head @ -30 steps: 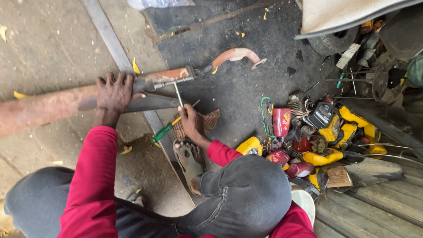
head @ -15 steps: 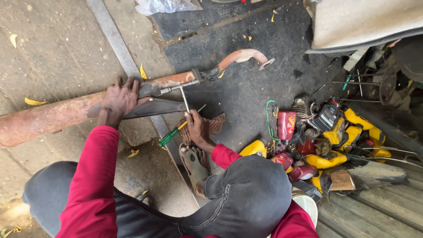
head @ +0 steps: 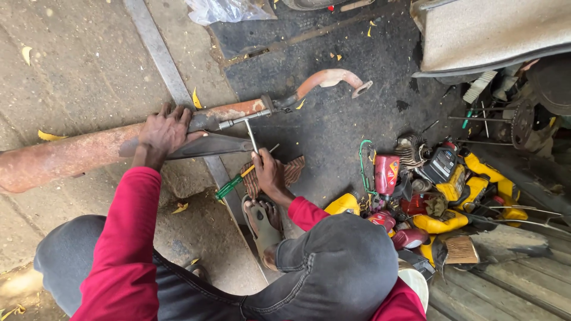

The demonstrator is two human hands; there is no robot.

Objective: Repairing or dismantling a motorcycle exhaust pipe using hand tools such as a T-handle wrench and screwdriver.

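On the concrete floor (head: 77, 71) lies a long rusty exhaust pipe (head: 71, 156), reaching from the far left toward its curved end at the right. The left hand (head: 165, 132) presses on the pipe, fingers spread flat over a dark metal guard (head: 214, 144). Just right of it, the right hand (head: 269, 173) has its fingers closed around a thin metal T-handle wrench (head: 251, 132), which stands on the pipe's clamp; it seems also to hold a green-handled screwdriver (head: 231, 185). Well apart, at the right, sits a heap of red and yellow engine parts (head: 440, 190).
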